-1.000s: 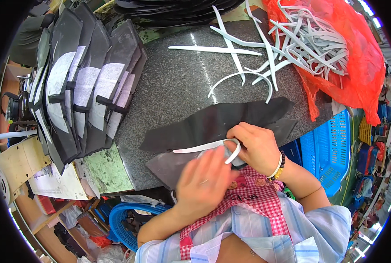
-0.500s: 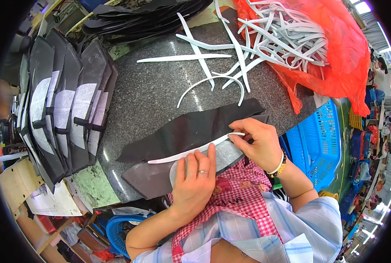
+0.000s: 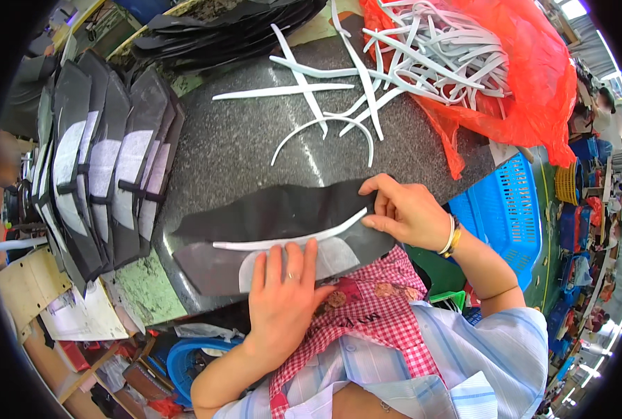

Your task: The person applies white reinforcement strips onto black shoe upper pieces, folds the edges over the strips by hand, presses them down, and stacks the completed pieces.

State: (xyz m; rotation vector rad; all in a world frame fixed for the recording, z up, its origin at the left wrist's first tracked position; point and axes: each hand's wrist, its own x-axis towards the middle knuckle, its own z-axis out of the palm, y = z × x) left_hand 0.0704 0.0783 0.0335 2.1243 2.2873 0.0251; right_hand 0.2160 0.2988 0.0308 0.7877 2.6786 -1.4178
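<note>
A dark panel lies on the stone tabletop before me: a black flap [image 3: 262, 214] on its far side, a grey part [image 3: 203, 269] nearer. A slim white strip [image 3: 311, 239] runs along the line between them. A pale semicircular patch [image 3: 335, 257] sits on the grey part, partly covered by my left hand [image 3: 283, 297]. That hand lies flat, fingers stretched, their tips at the strip's near edge. At the panel's right end my right hand [image 3: 410, 215] curls its thumb and fingers around the black flap's edge, close beside the strip's end.
Loose white strips [image 3: 283, 91] lie farther back on the stone tabletop [image 3: 220, 146]. More fill a red plastic bag [image 3: 534, 105] at the far right. Stacked dark panels [image 3: 108, 167] stand at left; another black pile [image 3: 227, 35] is behind. Blue baskets [image 3: 524, 230] stand below the right edge.
The panel with the white strip has shifted slightly left. My left hand has moved left along it; my right hand has gone from the strip's end to the black flap's edge.
</note>
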